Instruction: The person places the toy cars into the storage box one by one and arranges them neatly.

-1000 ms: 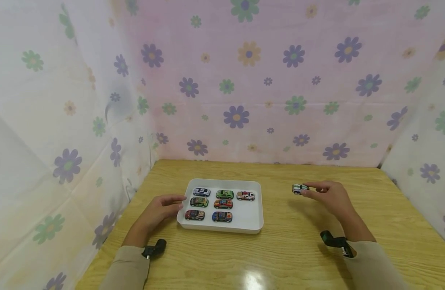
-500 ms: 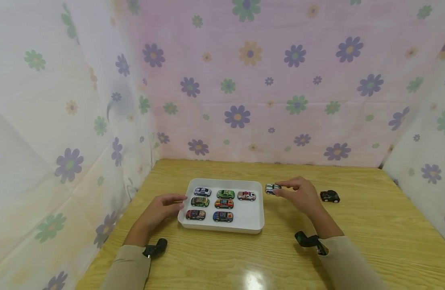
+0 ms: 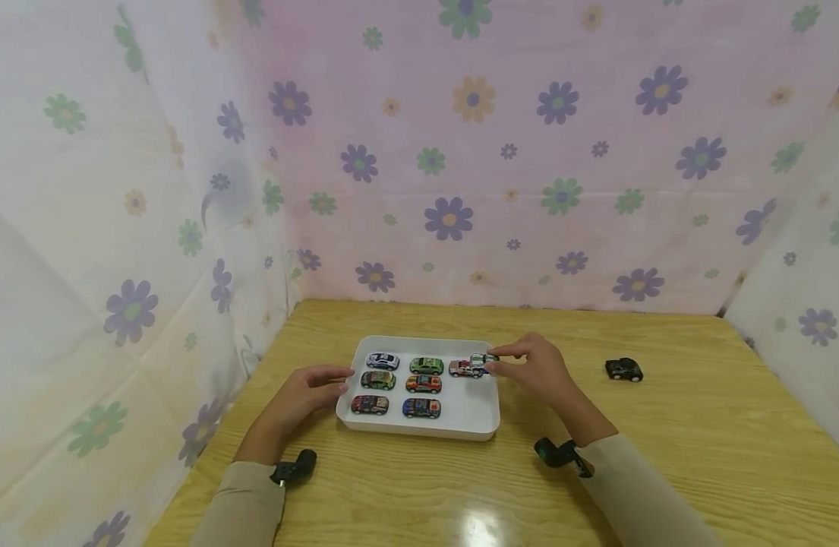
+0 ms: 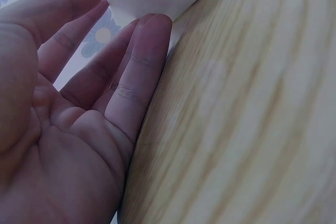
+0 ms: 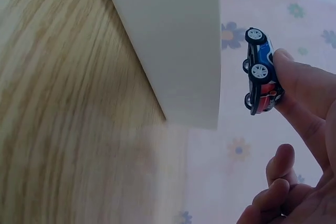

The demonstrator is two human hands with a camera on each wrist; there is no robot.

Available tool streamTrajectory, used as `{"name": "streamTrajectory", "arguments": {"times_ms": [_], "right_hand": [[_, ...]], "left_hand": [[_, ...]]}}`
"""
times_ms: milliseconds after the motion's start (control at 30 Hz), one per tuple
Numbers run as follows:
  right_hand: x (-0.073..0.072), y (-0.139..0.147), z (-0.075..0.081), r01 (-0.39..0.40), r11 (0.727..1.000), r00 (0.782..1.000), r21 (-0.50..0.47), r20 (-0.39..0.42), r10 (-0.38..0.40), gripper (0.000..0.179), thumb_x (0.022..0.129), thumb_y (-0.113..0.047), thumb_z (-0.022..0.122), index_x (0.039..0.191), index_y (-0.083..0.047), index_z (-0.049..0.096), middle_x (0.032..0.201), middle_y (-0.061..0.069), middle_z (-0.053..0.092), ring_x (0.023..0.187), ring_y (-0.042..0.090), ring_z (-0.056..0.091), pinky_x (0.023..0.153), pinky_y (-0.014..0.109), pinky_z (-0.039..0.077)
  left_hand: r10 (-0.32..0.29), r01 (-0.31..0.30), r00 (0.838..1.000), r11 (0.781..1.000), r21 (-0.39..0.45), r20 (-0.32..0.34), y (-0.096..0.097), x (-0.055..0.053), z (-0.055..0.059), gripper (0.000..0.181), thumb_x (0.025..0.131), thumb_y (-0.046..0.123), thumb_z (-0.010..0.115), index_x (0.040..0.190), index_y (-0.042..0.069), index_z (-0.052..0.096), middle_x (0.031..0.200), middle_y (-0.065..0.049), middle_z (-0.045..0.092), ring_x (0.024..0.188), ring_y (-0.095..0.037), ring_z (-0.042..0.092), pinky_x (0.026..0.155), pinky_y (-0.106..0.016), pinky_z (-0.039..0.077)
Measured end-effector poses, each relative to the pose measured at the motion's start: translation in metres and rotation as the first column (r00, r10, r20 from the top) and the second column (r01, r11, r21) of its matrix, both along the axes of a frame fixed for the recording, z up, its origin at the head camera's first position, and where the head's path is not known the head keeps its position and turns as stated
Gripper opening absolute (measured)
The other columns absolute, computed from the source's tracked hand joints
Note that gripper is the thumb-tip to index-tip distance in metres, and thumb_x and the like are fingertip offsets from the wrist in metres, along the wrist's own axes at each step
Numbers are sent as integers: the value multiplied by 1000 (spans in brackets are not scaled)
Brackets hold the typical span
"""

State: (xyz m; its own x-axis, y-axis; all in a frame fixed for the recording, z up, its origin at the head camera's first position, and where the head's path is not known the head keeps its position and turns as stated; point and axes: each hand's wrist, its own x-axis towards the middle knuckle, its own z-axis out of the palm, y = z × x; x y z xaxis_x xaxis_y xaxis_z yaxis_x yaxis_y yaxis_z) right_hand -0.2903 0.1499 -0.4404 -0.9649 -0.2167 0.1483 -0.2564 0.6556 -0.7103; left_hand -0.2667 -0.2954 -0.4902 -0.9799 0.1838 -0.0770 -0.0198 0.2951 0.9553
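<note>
In the head view a white tray (image 3: 465,414) holds several small toy cars in rows, among them a white one (image 3: 383,361), a green one (image 3: 427,366) and a blue one (image 3: 422,409). My right hand (image 3: 538,374) pinches another toy car (image 3: 484,362) between thumb and fingers over the tray's right side. It overlaps a white-and-red car (image 3: 462,369) in that view. From the right wrist, the pinched car (image 5: 261,72) shows its wheels and dark underside, above the tray's rim. My left hand (image 3: 301,399) touches the tray's left side, fingers extended; the left wrist view shows fingertips (image 4: 152,30) against the wall.
A black toy car (image 3: 624,370) stands alone on the wooden table (image 3: 405,494), right of the tray. A flowered cloth (image 3: 515,152) hangs behind the table and along both sides.
My right hand has carried the pinched car leftward from the table's right side to over the tray, uncovering the black car. My left hand has stayed at the tray's side.
</note>
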Motion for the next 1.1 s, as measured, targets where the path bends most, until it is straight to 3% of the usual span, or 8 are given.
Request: {"name": "streamTrajectory", "arguments": {"times_ms": [133,467,633,800,1100], "right_hand": [[-3,-12,2,2,1000,1000,14,28,-3,24,87,-39,84,109,-30,83,98,5,60,89,22,48,69,35,39],[-10,-22,-12,14,999,996,45,82,-18,16,83,-36,89,98,-33,85,100,3,64,88,23,50,69,35,39],[-13,-28,-21,21,999,994,35,110,-25,14,81,-37,90,93,-34,85,103,4,64,86,22,49,67,35,38],[-12,-33,-27,9,998,995,63,100,-15,15,80,-35,91,94,-32,85,100,5,64,81,22,48,65,34,36],[-7,-38,-20,-3,990,998,140,64,-6,15,80,-32,91,93,-28,86,102,3,68,83,18,50,69,33,38]], "left_hand": [[7,-7,1000,1000,-7,-2,0,1,1,43,92,29,80,131,13,72,144,-11,63,126,-23,62,93,-26,57],[-9,8,1000,998,55,22,3,1,-1,43,96,20,75,135,4,68,143,-17,62,118,-17,66,93,-27,57],[5,-7,1000,999,50,30,3,2,0,44,94,23,77,134,6,69,142,-15,63,118,-17,67,93,-27,57],[6,-7,1000,1000,30,25,2,2,1,44,95,24,77,134,6,69,143,-15,63,118,-16,66,93,-27,57],[6,-7,1000,999,37,25,2,1,0,41,94,25,78,132,9,71,142,-13,64,119,-18,66,94,-27,57]]}}
